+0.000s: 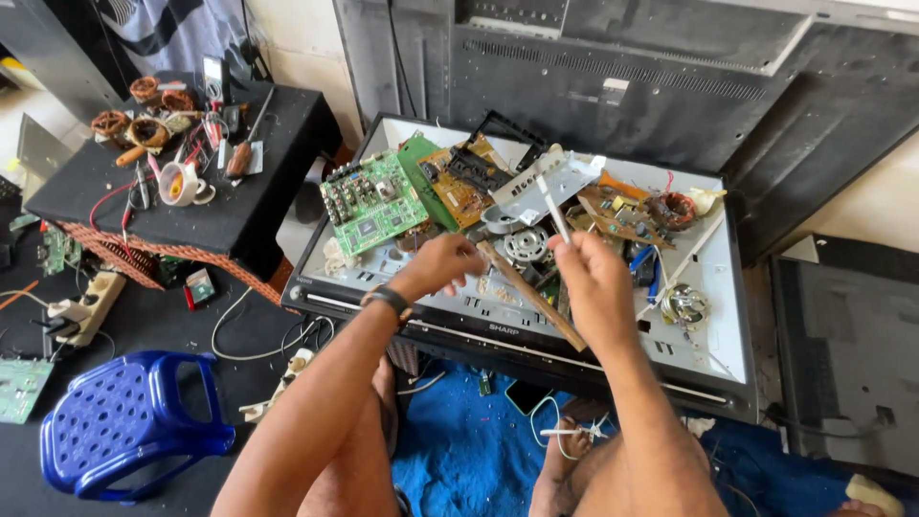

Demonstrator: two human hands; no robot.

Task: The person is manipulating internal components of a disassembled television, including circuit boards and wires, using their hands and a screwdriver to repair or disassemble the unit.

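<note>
One head camera looks steeply down, close over the television panel [713, 287].

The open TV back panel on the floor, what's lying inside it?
Inside the TV back panel lie a green circuit board, a brown circuit board, a copper coil and loose wires. The person's hands cover the parts in the middle.

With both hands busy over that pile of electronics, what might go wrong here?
The left hand reaches in among loose parts, and a sharp edge of the green circuit board might scratch it. The thin white rod in the right hand could knock small pieces off the open television back. The cup on the crowded black table may tip.
</note>
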